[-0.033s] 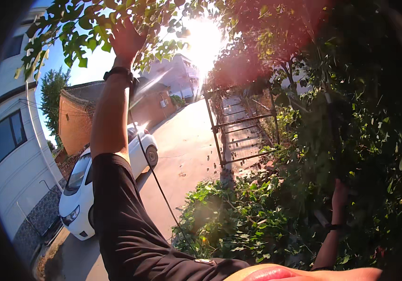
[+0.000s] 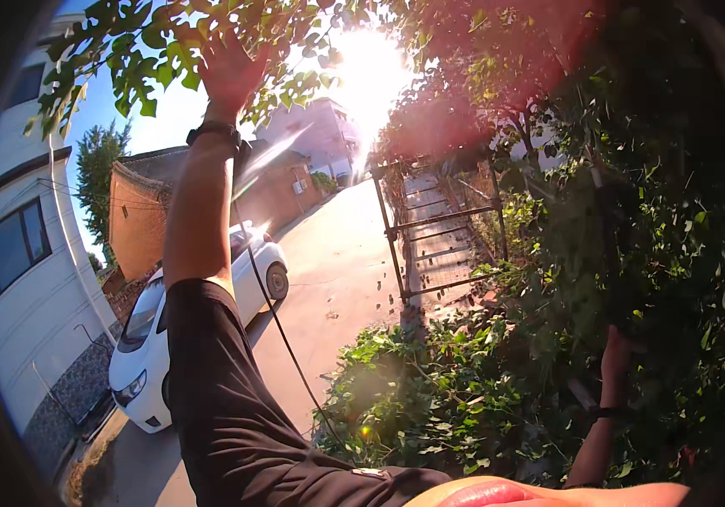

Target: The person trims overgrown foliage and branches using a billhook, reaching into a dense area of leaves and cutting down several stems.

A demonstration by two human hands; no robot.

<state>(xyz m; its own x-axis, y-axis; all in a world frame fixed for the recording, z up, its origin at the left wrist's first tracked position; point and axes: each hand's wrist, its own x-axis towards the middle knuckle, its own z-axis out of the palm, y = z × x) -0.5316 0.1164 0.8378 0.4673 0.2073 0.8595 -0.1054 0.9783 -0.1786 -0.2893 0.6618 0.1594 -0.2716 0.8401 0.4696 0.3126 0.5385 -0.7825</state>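
Hanging across the upper left of the view, a leafy branch (image 2: 155, 51) with lobed green leaves spreads in front of a bright sky. The left hand (image 2: 234, 76) is raised against it, palm and thumb among the leaves; the fingertips merge with the foliage, and whether the grip is wide or closed on a stem cannot be told. The right hand (image 2: 618, 359) lies low at the right, in deep shade beside a dense mass of foliage (image 2: 464, 397) — its fingers are too dark to show what, if anything, they hold. A dark band (image 2: 213, 131) encircles the left wrist, and a black sleeve (image 2: 227, 380) covers the arm from about the elbow. A thin dark cord (image 2: 282, 317) runs obliquely from near the left wrist to the lower edge of the greenery. Beyond the foliage, a barred frame (image 2: 445, 222) stands at the side of a pale paved lane (image 2: 328, 262). Left of the lane, partly hidden by the left arm, is a white car (image 2: 138, 372); behind it are a brick building (image 2: 136, 224) and — at the far left — a white building (image 2: 37, 313). Strong sunlight enters at the top centre.
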